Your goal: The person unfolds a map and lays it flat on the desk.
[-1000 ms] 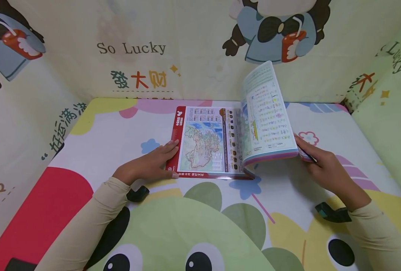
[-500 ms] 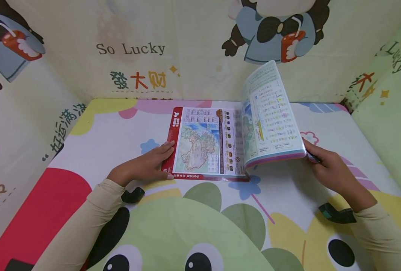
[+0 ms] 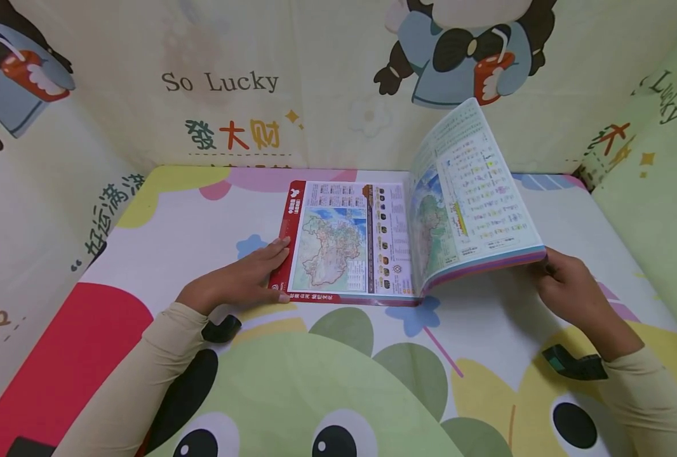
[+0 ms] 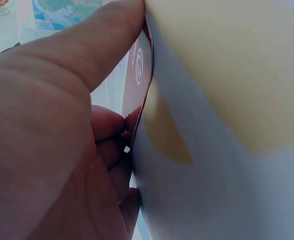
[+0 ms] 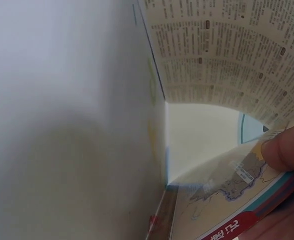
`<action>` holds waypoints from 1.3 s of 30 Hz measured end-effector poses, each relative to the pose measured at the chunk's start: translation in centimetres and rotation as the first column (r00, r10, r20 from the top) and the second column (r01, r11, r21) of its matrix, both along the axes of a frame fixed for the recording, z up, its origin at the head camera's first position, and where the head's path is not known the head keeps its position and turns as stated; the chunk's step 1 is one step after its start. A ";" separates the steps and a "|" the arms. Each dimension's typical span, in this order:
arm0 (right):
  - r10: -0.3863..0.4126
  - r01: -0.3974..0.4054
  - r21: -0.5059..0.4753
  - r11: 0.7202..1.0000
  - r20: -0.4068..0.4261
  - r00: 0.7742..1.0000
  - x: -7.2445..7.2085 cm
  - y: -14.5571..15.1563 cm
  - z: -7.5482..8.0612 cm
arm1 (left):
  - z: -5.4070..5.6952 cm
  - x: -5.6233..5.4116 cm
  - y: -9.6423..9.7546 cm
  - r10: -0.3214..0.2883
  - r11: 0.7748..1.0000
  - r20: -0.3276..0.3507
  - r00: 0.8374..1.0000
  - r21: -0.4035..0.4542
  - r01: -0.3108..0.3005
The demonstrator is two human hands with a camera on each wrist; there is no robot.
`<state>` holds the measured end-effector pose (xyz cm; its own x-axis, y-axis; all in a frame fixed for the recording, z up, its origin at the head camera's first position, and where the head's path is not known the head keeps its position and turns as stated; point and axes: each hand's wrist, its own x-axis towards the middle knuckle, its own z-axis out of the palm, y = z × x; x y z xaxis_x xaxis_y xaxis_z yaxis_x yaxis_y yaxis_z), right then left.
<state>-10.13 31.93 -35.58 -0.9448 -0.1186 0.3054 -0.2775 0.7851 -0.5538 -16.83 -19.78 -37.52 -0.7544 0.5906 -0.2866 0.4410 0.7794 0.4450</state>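
Observation:
An open book with a map printed on its left side lies on the table, a red border along its left edge. My left hand rests at that edge, fingers extended; in the left wrist view the thumb and fingertips sit right at the red border. My right hand pinches the lower outer corner of the raised pages, which stand tilted up and curve from the spine. In the right wrist view the thumb presses on a page with a map, the other fingers under the stack.
A patterned tablecloth with cartoon shapes covers the table. Printed cloth walls rise at the back and both sides. A black wrist strap shows at the right wrist and another band at the left.
The right hand has moved to the right, lowering and spreading the raised pages outward. The book and the left hand have shifted a little left.

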 end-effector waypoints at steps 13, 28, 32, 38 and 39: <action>0.014 -0.015 -0.013 1.000 -0.095 0.995 0.1 0.4 0.0 | -0.1 0.2 -0.9 0.019 1.000 -0.024 1.000 -0.010 -0.019; -0.029 0.034 0.024 0.999 -0.176 0.984 0.4 2.0 0.1 | -0.3 0.0 -1.1 0.012 1.000 -0.013 1.000 0.003 -0.012; -0.037 0.045 0.038 0.998 -0.197 0.980 0.7 2.7 -0.1 | -0.2 0.0 -1.0 0.016 1.000 -0.016 1.000 -0.010 -0.016; -0.026 0.037 0.049 0.998 -0.201 0.979 1.0 3.4 -0.1 | 0.0 0.1 -0.9 0.028 0.999 -0.004 1.000 -0.022 -0.028; -0.027 0.038 0.055 0.998 -0.199 0.980 1.0 3.5 -0.1 | 0.0 0.1 -0.9 0.032 0.999 -0.001 0.999 -0.024 -0.032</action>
